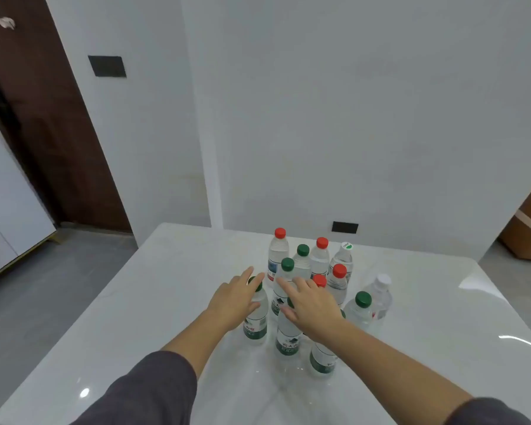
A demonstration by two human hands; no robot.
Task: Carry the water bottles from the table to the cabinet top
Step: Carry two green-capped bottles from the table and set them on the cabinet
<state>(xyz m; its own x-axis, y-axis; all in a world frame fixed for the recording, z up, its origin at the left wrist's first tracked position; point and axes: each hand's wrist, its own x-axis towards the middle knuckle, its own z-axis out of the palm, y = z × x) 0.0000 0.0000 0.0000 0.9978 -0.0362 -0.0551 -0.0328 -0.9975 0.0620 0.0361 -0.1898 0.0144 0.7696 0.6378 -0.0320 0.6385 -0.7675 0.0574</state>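
Water bottles (319, 262): clear plastic, all upright, bunched close on white counter (172, 302), toward far side. Four red caps (280, 233) at back and middle. Green caps (363, 299) mostly in front, green labels. White-capped bottle (380, 299) at cluster's right edge.

Both arms stretched forward; left hand (236, 299), right hand (308, 305) open-fingered, palms down.
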